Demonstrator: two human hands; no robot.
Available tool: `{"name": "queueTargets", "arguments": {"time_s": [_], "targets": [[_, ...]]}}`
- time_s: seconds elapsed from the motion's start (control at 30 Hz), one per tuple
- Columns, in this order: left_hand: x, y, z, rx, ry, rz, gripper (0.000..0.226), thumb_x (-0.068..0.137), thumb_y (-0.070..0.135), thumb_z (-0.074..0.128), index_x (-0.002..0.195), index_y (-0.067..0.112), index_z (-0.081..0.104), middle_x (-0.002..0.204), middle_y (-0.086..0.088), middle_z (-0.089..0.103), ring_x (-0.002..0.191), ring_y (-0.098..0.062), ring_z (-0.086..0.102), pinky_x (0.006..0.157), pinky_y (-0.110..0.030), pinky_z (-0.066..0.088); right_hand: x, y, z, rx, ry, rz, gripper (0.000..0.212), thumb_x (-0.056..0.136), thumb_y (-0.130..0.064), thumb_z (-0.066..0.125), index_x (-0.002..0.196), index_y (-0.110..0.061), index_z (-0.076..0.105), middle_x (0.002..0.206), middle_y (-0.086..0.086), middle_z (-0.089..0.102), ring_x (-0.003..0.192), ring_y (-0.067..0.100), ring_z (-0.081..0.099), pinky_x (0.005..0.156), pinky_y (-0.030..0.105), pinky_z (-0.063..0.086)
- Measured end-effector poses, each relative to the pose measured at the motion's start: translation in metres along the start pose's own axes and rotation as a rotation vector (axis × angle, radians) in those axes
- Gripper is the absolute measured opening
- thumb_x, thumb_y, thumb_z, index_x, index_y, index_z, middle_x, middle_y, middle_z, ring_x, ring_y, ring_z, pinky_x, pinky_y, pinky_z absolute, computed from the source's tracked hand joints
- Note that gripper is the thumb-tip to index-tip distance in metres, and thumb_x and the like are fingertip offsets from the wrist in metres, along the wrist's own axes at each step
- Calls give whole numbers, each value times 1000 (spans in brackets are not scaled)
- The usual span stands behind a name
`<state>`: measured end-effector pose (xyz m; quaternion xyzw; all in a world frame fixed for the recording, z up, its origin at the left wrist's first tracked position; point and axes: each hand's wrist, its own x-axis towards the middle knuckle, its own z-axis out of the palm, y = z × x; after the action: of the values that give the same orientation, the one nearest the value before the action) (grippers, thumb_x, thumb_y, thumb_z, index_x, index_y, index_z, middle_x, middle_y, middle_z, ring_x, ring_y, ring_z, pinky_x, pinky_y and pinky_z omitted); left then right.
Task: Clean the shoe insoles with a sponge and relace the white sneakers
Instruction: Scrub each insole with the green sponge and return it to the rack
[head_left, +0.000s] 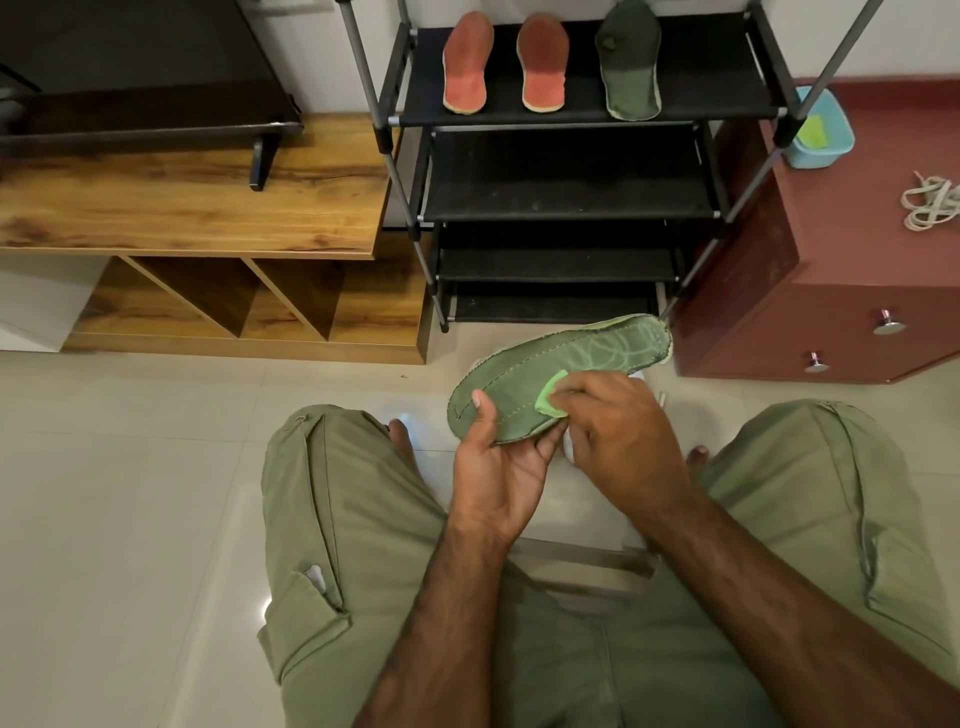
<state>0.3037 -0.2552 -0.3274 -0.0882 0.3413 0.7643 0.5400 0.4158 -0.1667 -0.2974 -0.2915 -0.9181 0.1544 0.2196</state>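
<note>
Fingers of the left hand (498, 467) grip the green insole (587, 358) by its nearer end, thumb on top, while fingers of the right hand (623, 431) pinch a green sponge (549, 397) against its middle.

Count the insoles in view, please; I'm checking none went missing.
4. On the top shelf: left red insole, right red insole, shelved green insole. The left hand holds the fourth insole; the right hand presses a sponge on it. Others may be hidden.

A home room: tiled floor (130, 467), wooden TV unit (197, 208), shoe rack (571, 202), drawer cabinet (831, 291).
</note>
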Motion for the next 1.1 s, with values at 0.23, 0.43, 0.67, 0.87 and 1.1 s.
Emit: {"name": "queueTargets", "arguments": {"time_s": [0.23,0.43,0.67,0.87,1.1], "targets": [[0,1,-1,-4,-9,-13,62,107,46,39,148,1,48,147,-22,55,136,-35,52,112,-43,46,1,1,4,32,11,-88,31,87,-13,51,102,-11,78,106,2,74,96,28,68,82,43,53],[2,1,-9,-2,-18,-81,67,103,53,45,135,-5,52,128,-22,61,131,-33,52,122,-43,35,-7,-13,5,57,-67,-279,27,93,-14,54,104,-11,78,109,1,74,97,22,67,83,38,51],[-3,3,-2,-19,-9,-12,58,108,44,39,143,1,55,139,-19,61,126,-30,61,105,-38,53,-12,-3,10,-11,-10,-311,22,91,-7,59,103,-10,77,110,3,74,97,24,67,81,40,51],[-3,3,0,-7,7,-13,59,107,44,41,144,0,53,143,-22,57,130,-33,57,112,-42,46,-10,9,9,-26,28,-264,19,90,-6,64,104,-10,77,109,4,73,95,27,68,78,42,51],[-1,6,0,-58,31,-8,65,103,48,46,150,3,47,146,-23,56,127,-35,60,99,-43,57,-17,10,7,-8,18,-237,29,83,-1,66,110,-8,75,116,5,71,103,28,66,81,44,51]]}}
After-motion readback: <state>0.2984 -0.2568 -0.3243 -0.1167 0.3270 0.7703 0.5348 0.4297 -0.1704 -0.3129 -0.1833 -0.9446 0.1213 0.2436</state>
